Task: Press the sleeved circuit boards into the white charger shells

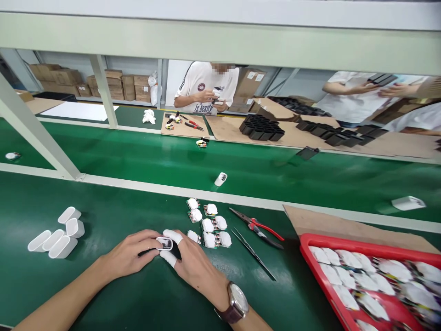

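Both my hands meet on the green mat around one small white plastic shell (pixel 164 243). My left hand (pixel 128 255) pinches it from the left, and a dark part shows under the fingers. My right hand (pixel 193 265) grips it from the right with white finger cots on two fingertips; a wristwatch (pixel 237 303) sits on that wrist. Just right of the hands lies a cluster of several small white-capped circuit parts (pixel 209 223). Several empty white shells (pixel 58 234) lie to the left.
Red-handled cutters (pixel 258 226) and tweezers (pixel 253 253) lie right of the parts. A red tray (pixel 305 243) of white-wrapped parts sits at the lower right on cardboard. A white shell (pixel 221 179) rides the conveyor belt. Two people work across it beside black trays (pixel 262 128).
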Motion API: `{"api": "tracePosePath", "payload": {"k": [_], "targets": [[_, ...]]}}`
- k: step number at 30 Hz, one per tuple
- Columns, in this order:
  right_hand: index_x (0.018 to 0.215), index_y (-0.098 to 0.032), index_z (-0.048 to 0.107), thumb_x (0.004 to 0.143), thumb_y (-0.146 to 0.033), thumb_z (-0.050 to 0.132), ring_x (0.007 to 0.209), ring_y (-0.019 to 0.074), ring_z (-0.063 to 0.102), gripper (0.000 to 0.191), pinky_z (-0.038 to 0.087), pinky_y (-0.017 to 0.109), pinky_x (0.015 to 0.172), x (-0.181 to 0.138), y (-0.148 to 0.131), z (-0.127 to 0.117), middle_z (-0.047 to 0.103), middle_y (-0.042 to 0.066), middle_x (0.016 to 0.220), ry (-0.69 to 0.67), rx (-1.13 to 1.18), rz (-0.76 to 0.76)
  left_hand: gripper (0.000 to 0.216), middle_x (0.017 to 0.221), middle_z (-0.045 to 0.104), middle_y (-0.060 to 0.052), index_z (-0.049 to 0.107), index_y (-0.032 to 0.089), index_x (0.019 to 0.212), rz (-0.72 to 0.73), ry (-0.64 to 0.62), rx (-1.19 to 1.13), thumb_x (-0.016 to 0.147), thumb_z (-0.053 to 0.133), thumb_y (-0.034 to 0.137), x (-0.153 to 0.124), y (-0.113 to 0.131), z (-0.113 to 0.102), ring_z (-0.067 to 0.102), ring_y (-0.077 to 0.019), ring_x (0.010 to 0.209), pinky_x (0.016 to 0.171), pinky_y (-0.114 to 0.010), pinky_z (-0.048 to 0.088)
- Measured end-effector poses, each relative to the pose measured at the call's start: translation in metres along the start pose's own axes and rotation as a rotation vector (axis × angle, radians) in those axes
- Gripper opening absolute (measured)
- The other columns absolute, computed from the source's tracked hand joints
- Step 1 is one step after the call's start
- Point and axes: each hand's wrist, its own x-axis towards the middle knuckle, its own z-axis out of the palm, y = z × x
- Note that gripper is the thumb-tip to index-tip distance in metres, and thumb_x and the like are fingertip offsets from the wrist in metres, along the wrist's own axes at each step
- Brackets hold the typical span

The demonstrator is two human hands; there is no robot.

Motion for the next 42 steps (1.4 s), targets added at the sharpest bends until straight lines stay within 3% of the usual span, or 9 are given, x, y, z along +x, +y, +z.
{"api": "tracePosePath", "payload": {"k": [4, 11, 17, 25, 29, 32, 36, 39, 42], "targets": [[0.153, -0.018, 0.037, 0.1, -0.025, 0.071, 0.143, 0.0314, 0.053, 0.064, 0.053, 0.053, 0.116, -0.003, -0.001, -0.017, 0.051, 0.019, 0.155, -0.023, -0.07, -0.03, 0.025, 0.13, 0.072, -0.009, 0.071, 0.029, 0.123, 0.074, 0.06, 0.093, 0.105, 0.061, 0.017, 0.001, 0.0, 0.001, 0.075, -0.0221, 0.11, 0.093, -0.032, 0.063], [0.15, -0.019, 0.047, 0.106, -0.035, 0.063, 0.138, 0.0303, 0.057, 0.05, 0.055, 0.053, 0.112, -0.001, 0.002, -0.052, 0.058, 0.018, 0.148, 0.212, -0.148, -0.084, 0.024, 0.115, 0.076, -0.008, 0.072, 0.025, 0.091, -0.007, 0.071, 0.163, 0.106, 0.054, 0.02, 0.018, 0.022, -0.005, 0.072, -0.0206, 0.088, 0.078, -0.036, 0.062], [0.106, -0.019, 0.069, 0.101, -0.03, 0.068, 0.11, 0.0322, 0.064, 0.012, 0.058, 0.052, 0.092, -0.007, 0.016, -0.074, 0.068, 0.014, 0.12, 0.132, -0.343, -0.037, 0.026, 0.095, 0.08, -0.009, 0.071, 0.02, 0.09, -0.521, 0.149, -0.344, 0.097, 0.069, 0.045, 0.033, 0.013, -0.016, 0.079, -0.0251, 0.085, 0.076, -0.039, 0.067], [0.085, -0.021, 0.068, 0.078, -0.027, 0.091, 0.096, 0.0293, 0.062, 0.025, 0.055, 0.049, 0.091, -0.018, 0.042, -0.065, 0.067, 0.01, 0.105, -0.021, -0.437, 0.071, 0.03, 0.103, 0.079, -0.012, 0.069, 0.021, 0.079, -0.621, 0.398, 0.219, 0.074, 0.077, 0.049, 0.121, -0.062, -0.103, 0.075, -0.0335, 0.104, 0.098, -0.046, 0.059], [0.084, -0.021, 0.065, 0.079, -0.02, 0.088, 0.099, 0.0299, 0.063, 0.024, 0.055, 0.047, 0.091, -0.017, 0.043, -0.058, 0.069, 0.01, 0.102, -0.007, -0.452, 0.032, 0.025, 0.086, 0.079, -0.011, 0.066, 0.021, 0.07, -0.71, 0.422, 0.324, 0.072, 0.077, 0.044, 0.146, -0.091, -0.14, 0.075, -0.0359, 0.101, 0.09, -0.041, 0.058], [0.09, -0.02, 0.064, 0.088, -0.012, 0.075, 0.104, 0.0295, 0.063, 0.013, 0.054, 0.046, 0.095, -0.014, 0.041, -0.052, 0.069, 0.01, 0.105, 0.001, -0.428, 0.007, 0.033, 0.101, 0.081, -0.011, 0.075, 0.02, 0.089, -0.718, 0.381, 0.331, 0.074, 0.078, 0.049, 0.131, -0.087, -0.154, 0.075, -0.0352, 0.105, 0.09, -0.04, 0.059], [0.103, -0.019, 0.064, 0.094, -0.011, 0.063, 0.106, 0.0294, 0.062, 0.012, 0.054, 0.047, 0.096, -0.012, 0.038, -0.036, 0.068, 0.011, 0.107, 0.001, -0.359, -0.056, 0.06, 0.124, 0.077, -0.01, 0.073, 0.02, 0.121, -0.681, 0.317, 0.314, 0.08, 0.073, 0.063, 0.075, -0.039, -0.177, 0.073, -0.0307, 0.111, 0.095, -0.038, 0.059], [0.114, -0.016, 0.064, 0.091, -0.026, 0.072, 0.107, 0.0354, 0.063, 0.026, 0.055, 0.054, 0.094, -0.013, 0.038, -0.024, 0.068, 0.015, 0.11, 0.016, -0.356, -0.041, 0.057, 0.118, 0.077, -0.008, 0.073, 0.024, 0.126, -0.692, 0.092, 0.334, 0.083, 0.074, 0.061, 0.019, 0.011, -0.194, 0.074, -0.028, 0.101, 0.088, -0.036, 0.06], [0.114, -0.018, 0.066, 0.084, -0.022, 0.075, 0.121, 0.0383, 0.06, 0.032, 0.055, 0.056, 0.098, -0.017, 0.035, -0.027, 0.062, 0.019, 0.138, -0.071, -0.267, -0.048, 0.04, 0.112, 0.074, -0.007, 0.075, 0.027, 0.118, -0.764, -0.176, 0.506, 0.084, 0.072, 0.048, -0.045, 0.042, -0.198, 0.073, -0.0284, 0.092, 0.079, -0.036, 0.058]]}}
